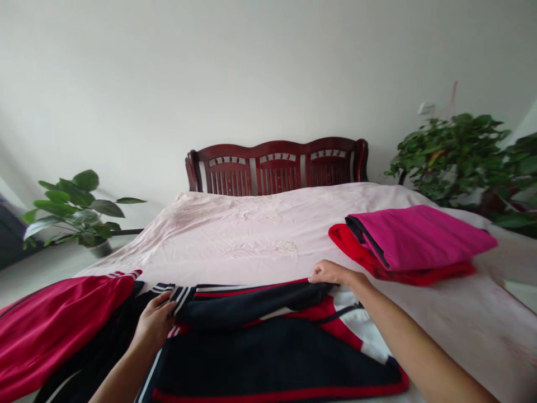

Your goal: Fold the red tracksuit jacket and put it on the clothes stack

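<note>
A navy jacket (260,358) with red and white trim lies spread on the bed in front of me. One sleeve (247,305) is laid across its upper part. At the striped cuff of that sleeve, my left hand (157,316) is closed, fingers on top and the thumb partly hidden. My right hand (329,272) pinches the sleeve's far edge near the white and red shoulder. Left of the jacket, a red garment (62,319) with white-striped cuffs lies loosely over dark cloth.
A folded magenta garment (423,238) rests on folded red cloth (436,276) at the right. Pale pink cloth (218,235) covers the bed. Behind stands a dark red wooden seat back (277,168). Potted plants flank it, a small one (79,207) left and a bushy one (457,157) right.
</note>
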Available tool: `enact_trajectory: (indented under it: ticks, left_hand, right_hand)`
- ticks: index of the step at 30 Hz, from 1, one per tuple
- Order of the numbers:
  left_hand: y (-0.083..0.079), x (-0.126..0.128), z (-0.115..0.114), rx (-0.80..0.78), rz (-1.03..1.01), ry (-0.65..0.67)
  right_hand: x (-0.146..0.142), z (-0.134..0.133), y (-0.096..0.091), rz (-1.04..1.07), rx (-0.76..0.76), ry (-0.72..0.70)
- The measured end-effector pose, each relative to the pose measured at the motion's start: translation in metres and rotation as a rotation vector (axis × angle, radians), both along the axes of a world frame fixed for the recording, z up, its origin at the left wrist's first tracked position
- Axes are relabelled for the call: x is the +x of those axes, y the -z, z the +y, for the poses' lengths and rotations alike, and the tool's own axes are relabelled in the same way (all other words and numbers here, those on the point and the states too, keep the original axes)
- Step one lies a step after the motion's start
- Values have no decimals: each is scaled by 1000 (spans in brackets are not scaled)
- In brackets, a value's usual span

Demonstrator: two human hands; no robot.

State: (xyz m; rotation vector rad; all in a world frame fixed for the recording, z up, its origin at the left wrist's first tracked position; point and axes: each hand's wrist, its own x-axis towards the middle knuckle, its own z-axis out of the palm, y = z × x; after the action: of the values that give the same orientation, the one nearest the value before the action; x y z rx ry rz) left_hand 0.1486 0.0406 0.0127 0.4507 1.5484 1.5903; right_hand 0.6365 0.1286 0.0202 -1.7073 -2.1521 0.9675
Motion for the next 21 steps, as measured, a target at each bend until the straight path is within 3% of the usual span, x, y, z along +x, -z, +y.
enact_trajectory:
  ticks: [4, 7, 9, 12, 15, 21]
  left_hand:
    - [19, -11, 3, -64, 47, 38]
    - [14, -17, 3, -87, 95, 151]
    - [9, -17, 4, -82, 113, 214]
    - [6, -14, 8, -13, 74, 169]
    - [10, -10, 13, -9, 14, 97]
    - [15, -8, 18, -39, -34, 68]
  right_hand:
    - [-22, -12, -5, -101, 257, 168]
    - [-51, -40, -14, -116, 432, 122]
    - [-74, -63, -13, -132, 435, -18]
    - [-103, -89, 0, -214, 457, -109]
    - [-119, -98, 16, -322, 526, 2]
    - [-133, -89, 22, -437, 410, 184]
